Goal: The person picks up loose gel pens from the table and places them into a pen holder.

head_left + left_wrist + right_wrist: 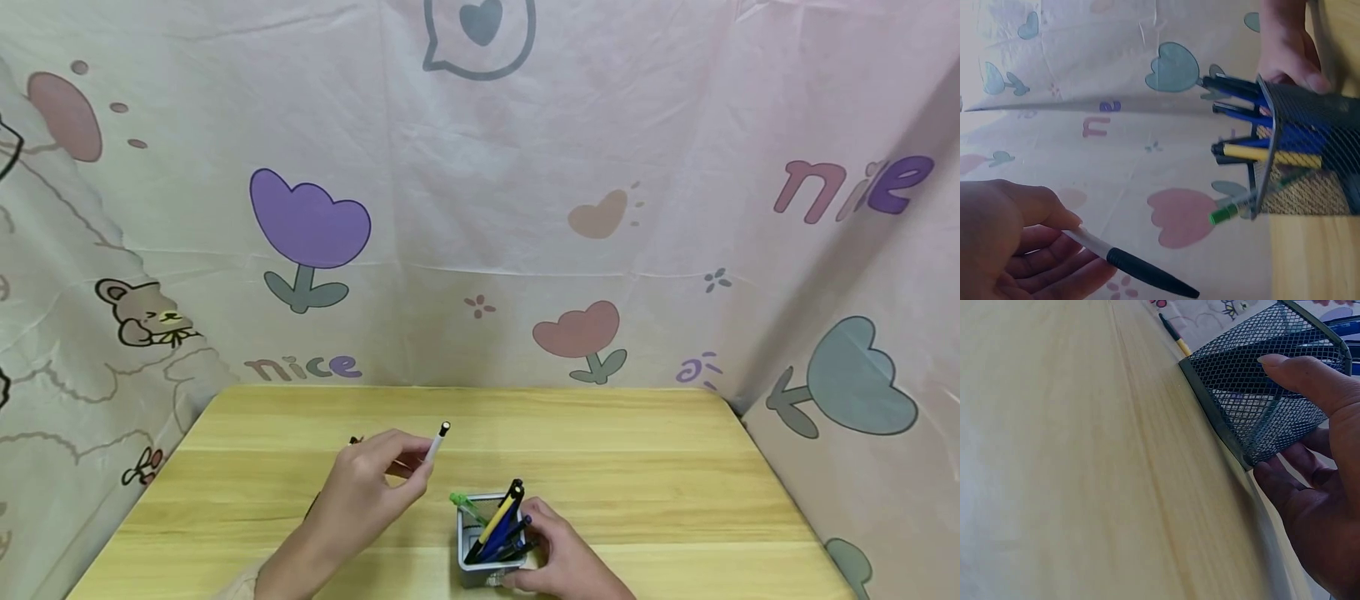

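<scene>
My left hand point(363, 483) pinches a white pen point(436, 443) between thumb and fingers, up and left of the pen holder. In the left wrist view the pen's long black end point(1150, 272) points away from the hand. The square, dark mesh pen holder point(1241, 422) stands upright on the table, and my right hand point(566, 554) grips its right side, the thumb against the mesh. Inside it lean a yellow pen with black ends point(492, 527), a green-capped pen point(1225, 214) and several blue and black pens.
On the wooden table point(637, 467), a yellow and dark pen point(1174, 335) lies beyond the holder in the right wrist view. Small dark and red ends point(356, 440) peek out behind my left hand. A printed curtain point(465, 208) hangs at the table's back and sides.
</scene>
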`<state>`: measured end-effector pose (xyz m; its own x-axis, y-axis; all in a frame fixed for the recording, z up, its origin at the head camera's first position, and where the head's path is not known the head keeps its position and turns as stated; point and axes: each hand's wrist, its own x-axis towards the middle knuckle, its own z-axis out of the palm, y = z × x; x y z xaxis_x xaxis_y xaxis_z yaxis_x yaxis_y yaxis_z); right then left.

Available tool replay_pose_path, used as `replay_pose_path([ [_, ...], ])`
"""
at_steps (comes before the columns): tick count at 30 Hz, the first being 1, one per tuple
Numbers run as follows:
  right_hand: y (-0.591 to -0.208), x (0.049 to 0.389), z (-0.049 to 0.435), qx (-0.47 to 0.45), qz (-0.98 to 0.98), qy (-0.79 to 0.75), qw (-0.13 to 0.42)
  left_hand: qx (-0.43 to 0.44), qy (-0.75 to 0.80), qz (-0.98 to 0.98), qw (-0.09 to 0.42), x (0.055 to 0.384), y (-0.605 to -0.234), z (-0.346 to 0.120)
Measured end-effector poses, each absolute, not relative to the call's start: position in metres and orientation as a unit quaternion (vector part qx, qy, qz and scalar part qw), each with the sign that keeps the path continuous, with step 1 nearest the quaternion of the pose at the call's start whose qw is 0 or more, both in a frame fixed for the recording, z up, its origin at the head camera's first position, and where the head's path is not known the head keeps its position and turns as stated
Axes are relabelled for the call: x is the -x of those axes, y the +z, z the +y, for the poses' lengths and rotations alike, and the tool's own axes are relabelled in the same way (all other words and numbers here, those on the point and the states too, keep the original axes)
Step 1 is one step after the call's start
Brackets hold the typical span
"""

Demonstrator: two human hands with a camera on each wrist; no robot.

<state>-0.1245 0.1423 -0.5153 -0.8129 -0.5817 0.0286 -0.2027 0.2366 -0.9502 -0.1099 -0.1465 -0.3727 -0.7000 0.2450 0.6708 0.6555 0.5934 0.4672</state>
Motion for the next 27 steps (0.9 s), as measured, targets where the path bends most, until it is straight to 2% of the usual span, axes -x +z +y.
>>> replay_pose_path([
  [10,-0.517,0.125,0.144,0.245,0.786,-0.543,0.166,0.343,-0.432,-0.779,0.299,0.109,-0.377,-0.129],
  [16,-0.518,0.124,0.144,0.254,0.789,-0.539,0.154,0.372,-0.462,-0.757,0.274,0.109,-0.385,-0.117],
  [27,-0.517,0.126,0.145,0.254,0.784,-0.542,0.168,0.388,-0.499,-0.747,0.205,0.109,-0.405,-0.100],
])
